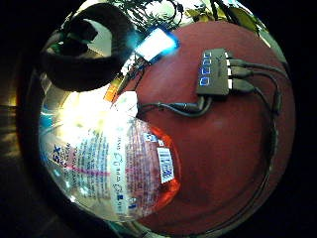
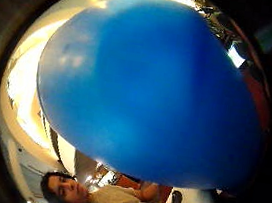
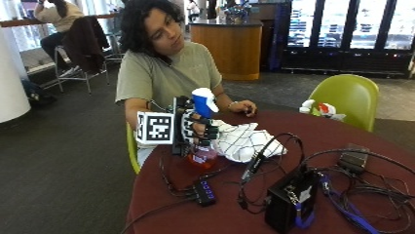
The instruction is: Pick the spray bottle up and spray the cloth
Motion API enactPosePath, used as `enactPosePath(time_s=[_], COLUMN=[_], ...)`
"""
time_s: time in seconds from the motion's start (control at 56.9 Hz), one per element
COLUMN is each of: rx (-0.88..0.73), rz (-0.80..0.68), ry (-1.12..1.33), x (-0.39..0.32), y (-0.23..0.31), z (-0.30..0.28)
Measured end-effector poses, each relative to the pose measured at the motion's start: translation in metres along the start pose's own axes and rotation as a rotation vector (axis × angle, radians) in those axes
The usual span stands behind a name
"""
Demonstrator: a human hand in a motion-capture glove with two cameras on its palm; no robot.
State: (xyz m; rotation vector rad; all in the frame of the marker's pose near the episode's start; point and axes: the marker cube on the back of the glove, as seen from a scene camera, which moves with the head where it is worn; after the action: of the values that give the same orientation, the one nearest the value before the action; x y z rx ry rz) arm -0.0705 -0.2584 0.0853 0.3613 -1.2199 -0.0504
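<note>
Your spray bottle (image 3: 203,127) stands upright in your gloved right hand (image 3: 198,127), lifted off or just resting on the dark red table (image 3: 363,146) near its edge in front of you; the outside view does not settle which. Your fingers (image 3: 209,130) are curled round the bottle's neck below the blue-and-white spray head (image 3: 205,101), a hold that probably leaves a finger free for the trigger. The nozzle points toward 3 o'clock, at the white cloth with a dark grid pattern (image 3: 245,140), which lies bunched on the table just beside the bottle, so the spray should land on it. Your bare hand (image 3: 244,108) rests on the table beyond the cloth, at about 1 o'clock from the bottle.

The little-finger palm view shows what the outside view cannot: the bottle's printed label (image 1: 106,163), a barcode and red liquid low in it, plus a small black hub (image 1: 214,73) on the table. The thumb-side view is filled by the blue spray head (image 2: 153,88) alone.
</note>
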Motion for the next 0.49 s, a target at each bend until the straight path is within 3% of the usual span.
enactPosePath(time_s=[0.299,0.492], rx=[0.038,0.091], rz=[-0.028,0.119], ry=[0.02,-0.027], x=[0.01,0.001], y=[-0.033,-0.031], z=[0.023,0.02])
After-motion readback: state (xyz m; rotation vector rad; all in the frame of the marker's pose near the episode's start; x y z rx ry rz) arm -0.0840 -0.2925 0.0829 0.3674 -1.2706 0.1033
